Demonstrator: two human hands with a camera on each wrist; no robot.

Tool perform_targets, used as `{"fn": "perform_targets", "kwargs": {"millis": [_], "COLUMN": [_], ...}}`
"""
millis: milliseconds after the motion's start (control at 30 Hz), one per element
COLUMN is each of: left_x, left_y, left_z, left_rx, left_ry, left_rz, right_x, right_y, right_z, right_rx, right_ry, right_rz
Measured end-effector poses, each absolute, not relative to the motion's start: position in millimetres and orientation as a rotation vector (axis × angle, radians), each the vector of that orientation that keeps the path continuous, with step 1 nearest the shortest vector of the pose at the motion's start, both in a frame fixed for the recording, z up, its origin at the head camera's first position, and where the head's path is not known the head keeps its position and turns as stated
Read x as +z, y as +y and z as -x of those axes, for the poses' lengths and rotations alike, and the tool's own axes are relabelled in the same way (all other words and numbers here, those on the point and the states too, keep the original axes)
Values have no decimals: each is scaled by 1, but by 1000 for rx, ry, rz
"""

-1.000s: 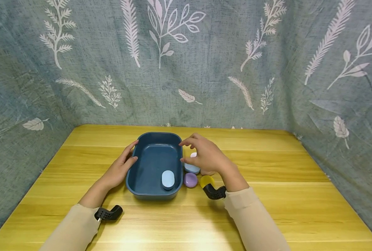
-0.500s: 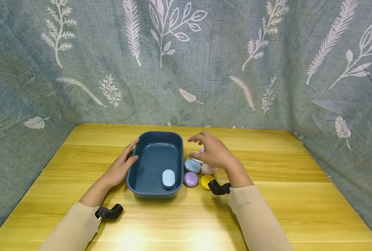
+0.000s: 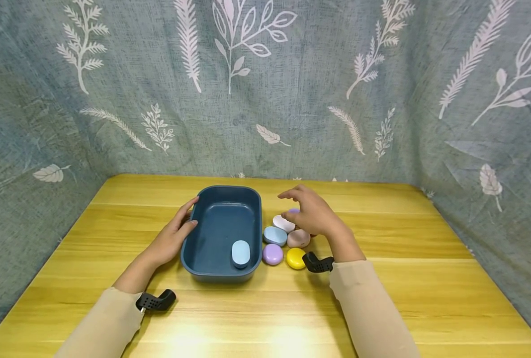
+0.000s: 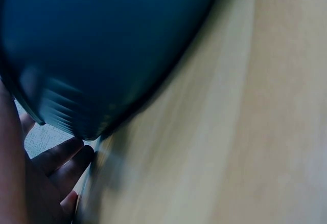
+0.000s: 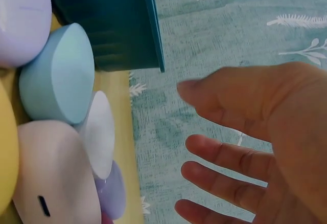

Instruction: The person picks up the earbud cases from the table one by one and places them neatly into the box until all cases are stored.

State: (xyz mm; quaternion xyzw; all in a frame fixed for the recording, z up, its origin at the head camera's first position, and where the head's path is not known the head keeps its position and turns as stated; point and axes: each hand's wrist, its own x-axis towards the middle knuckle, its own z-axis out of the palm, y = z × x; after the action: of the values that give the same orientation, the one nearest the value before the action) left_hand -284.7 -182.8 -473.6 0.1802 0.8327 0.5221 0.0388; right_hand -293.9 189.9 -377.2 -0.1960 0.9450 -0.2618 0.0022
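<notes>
Several smooth rounded pieces point(image 3: 275, 236), round-cornered blue tub point(image 3: 222, 223), right grip point(image 3: 313, 214) released, left grip point(image 3: 169, 243) unclenched (touching the tub)

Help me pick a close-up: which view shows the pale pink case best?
The right wrist view: the pale pink case is largest there, dark slot clear, though cropped below. The head view shows it small, near the yellow case; the left wrist view doesn't.
</notes>
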Motion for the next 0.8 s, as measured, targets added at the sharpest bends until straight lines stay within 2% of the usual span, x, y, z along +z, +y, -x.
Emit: {"fn": "perform_targets", "kwargs": {"millis": [800], "left_x": [-473], "left_y": [-183], "left_z": [284], "left_rx": [1610], "left_ry": [2531], "left_rz": [-548], "right_x": [-394], "right_y": [204], "right_z": [305], "right_rx": [-724], "right_ry": [2919], "right_rz": [487]}}
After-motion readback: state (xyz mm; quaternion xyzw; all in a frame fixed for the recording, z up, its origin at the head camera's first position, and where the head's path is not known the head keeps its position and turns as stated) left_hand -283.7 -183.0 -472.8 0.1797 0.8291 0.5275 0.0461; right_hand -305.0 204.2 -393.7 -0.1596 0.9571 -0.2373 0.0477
